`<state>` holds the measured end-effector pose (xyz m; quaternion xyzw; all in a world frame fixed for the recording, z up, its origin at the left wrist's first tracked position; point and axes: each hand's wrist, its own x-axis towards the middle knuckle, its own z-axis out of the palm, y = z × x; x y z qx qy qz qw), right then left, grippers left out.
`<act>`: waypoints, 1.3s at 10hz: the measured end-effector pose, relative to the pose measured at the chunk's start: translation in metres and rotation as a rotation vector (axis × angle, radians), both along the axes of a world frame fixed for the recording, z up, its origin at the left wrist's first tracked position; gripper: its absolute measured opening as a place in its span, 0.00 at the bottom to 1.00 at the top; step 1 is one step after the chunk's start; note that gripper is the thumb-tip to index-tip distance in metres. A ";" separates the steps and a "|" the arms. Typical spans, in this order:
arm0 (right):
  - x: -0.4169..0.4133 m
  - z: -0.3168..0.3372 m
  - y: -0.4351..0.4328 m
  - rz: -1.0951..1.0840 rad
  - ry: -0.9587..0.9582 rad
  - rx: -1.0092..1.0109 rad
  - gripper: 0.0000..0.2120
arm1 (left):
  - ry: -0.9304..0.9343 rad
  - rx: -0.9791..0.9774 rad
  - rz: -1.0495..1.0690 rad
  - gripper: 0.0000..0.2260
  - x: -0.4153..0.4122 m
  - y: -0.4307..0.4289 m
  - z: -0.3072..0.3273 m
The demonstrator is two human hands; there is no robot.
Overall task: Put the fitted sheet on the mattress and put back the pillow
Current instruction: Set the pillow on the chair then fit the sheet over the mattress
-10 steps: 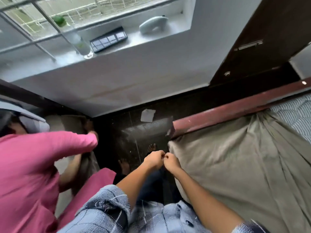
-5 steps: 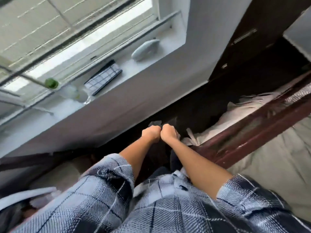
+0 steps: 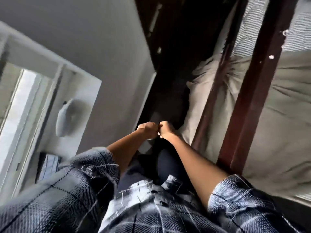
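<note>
The left hand (image 3: 148,130) and right hand (image 3: 166,132) were curled into fists, knuckles touching, above the dark floor beside the bed, with nothing visible in either, so neither was on the sheet. To their right a pale bunch of cloth (image 3: 200,91) lay along the floor side of the wooden bed rail (image 3: 249,98), and past the rail the beige sheet (image 3: 277,115) lay wrinkled over most of the mattress (image 3: 297,36), whose striped far end showed bare. I judged the job about half done: the far end and the edges needed fitting, and the pillow, not in view, had yet to go back.
</note>
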<state>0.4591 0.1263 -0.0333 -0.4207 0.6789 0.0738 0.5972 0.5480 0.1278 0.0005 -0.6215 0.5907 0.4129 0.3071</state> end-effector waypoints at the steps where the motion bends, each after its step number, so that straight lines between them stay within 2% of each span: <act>1: -0.010 0.000 -0.013 -0.235 -0.046 0.099 0.13 | 0.020 0.020 -0.118 0.14 -0.016 -0.021 0.002; 2: -0.014 0.001 -0.025 -0.275 0.021 0.073 0.17 | 0.026 0.033 -0.245 0.13 -0.026 -0.043 0.007; 3: -0.024 0.001 -0.038 -0.301 -0.009 0.093 0.17 | 0.031 0.065 -0.367 0.15 -0.030 -0.070 0.014; 4: -0.034 0.018 -0.065 -0.274 -0.006 0.028 0.15 | 0.066 0.113 -0.471 0.14 -0.034 -0.106 0.011; 6: -0.040 0.031 -0.135 -0.233 0.069 -0.026 0.14 | 0.064 0.162 -0.680 0.13 -0.047 -0.208 0.001; 8: -0.064 0.058 -0.203 -0.508 0.018 -0.116 0.07 | 0.124 0.152 -0.919 0.17 -0.078 -0.298 0.004; 11: -0.121 0.056 -0.243 -0.738 0.064 -0.161 0.15 | 0.119 0.086 -1.259 0.15 -0.163 -0.348 0.012; 13: -0.131 0.036 -0.253 -0.865 -0.042 -0.137 0.10 | 0.133 0.129 -1.577 0.14 -0.211 -0.368 0.025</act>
